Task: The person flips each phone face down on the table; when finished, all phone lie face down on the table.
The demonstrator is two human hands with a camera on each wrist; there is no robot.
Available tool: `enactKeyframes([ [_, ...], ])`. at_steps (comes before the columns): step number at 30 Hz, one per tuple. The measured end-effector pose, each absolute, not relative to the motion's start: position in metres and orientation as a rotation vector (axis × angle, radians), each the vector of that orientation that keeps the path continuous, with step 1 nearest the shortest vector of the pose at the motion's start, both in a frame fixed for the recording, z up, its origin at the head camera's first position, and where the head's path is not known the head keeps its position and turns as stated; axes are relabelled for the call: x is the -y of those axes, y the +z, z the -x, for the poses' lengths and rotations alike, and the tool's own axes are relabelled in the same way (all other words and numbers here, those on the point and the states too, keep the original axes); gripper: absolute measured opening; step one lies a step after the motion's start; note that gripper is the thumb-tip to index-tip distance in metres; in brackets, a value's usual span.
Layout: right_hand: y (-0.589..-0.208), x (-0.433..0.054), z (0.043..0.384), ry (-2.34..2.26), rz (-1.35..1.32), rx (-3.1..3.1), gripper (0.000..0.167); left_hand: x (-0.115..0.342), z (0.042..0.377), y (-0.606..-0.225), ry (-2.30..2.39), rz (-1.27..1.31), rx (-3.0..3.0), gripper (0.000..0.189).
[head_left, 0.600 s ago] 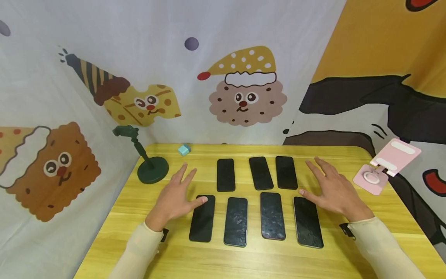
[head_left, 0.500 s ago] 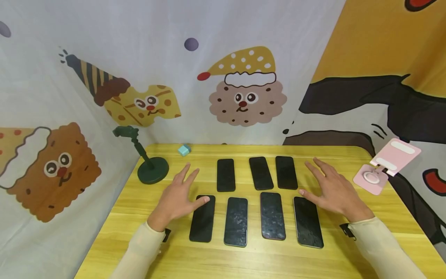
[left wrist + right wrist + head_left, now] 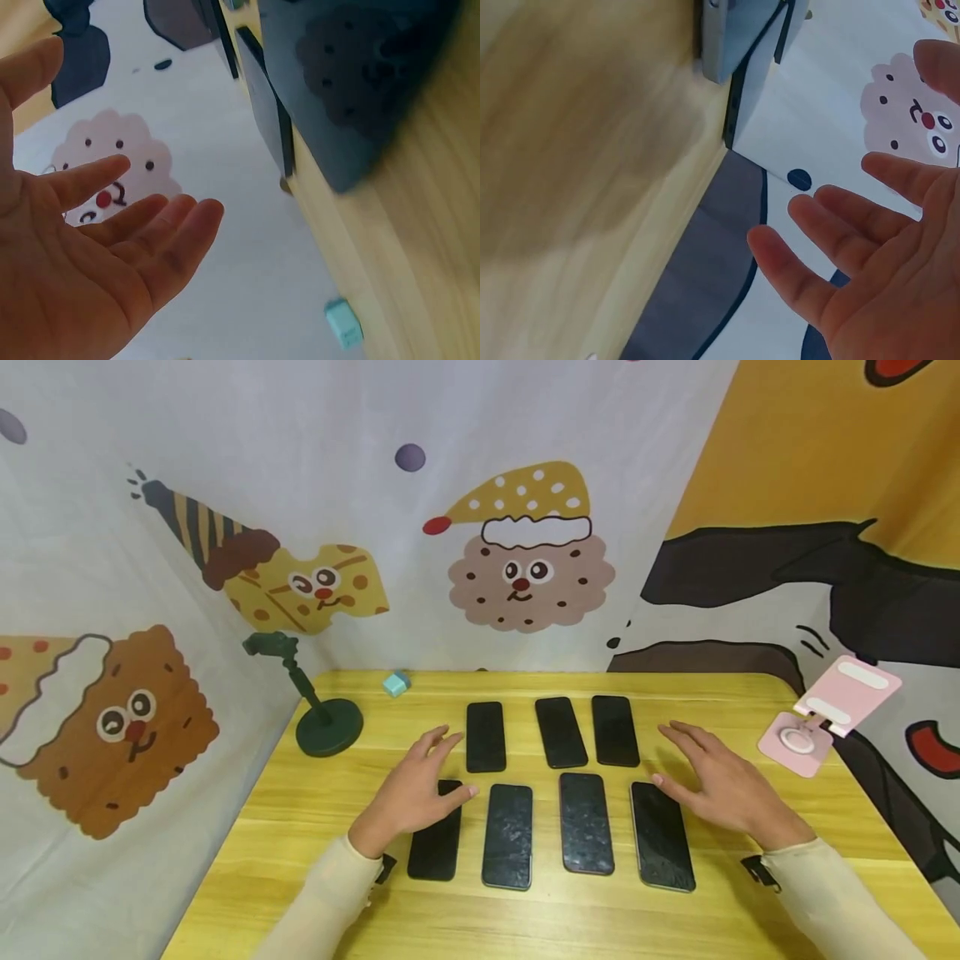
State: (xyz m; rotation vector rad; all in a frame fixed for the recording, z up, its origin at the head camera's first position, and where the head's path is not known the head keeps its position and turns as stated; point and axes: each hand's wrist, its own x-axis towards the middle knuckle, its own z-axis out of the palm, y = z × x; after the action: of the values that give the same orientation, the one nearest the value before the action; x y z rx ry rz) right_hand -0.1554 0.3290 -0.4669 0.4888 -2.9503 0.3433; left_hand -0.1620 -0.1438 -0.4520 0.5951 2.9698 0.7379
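Several dark smartphones lie in two rows on the wooden table (image 3: 570, 918). My left hand (image 3: 411, 789) hovers over the front-left phone (image 3: 435, 852), hiding its upper part, with fingers extended and nothing held. In the left wrist view that hand (image 3: 120, 247) shows an empty palm, a phone (image 3: 337, 97) beside it. My right hand (image 3: 723, 781) is held to the right of the front-right phone (image 3: 663, 839), its thumb overlapping the top edge in the head view. The right wrist view shows the same hand (image 3: 877, 247) with spread, relaxed fingers, holding nothing.
A dark green phone stand (image 3: 328, 727) is at the back left, near a small light-blue block (image 3: 396, 683). To the right stands a pink folding phone stand (image 3: 798, 742). A cartoon-printed curtain (image 3: 322, 435) closes off the back and sides.
My left hand has moved right, farther over the front-left phone. My right hand has shifted slightly down and right, fingers a little lower. The phones stay in place.
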Motion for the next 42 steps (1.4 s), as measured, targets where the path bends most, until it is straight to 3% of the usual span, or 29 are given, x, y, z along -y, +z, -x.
enactKeyframes([
  [20, -0.477, -0.333, 0.139, 0.767, -0.463, 2.932, 0.069, 0.057, 0.169, -0.459, 0.968, -0.842, -2.672, 0.074],
  [42, -0.489, -0.33, 0.115, 1.174, -0.235, 2.959, 0.063, -0.031, 0.158, -0.482, 1.224, -0.77, -2.282, 0.071],
])
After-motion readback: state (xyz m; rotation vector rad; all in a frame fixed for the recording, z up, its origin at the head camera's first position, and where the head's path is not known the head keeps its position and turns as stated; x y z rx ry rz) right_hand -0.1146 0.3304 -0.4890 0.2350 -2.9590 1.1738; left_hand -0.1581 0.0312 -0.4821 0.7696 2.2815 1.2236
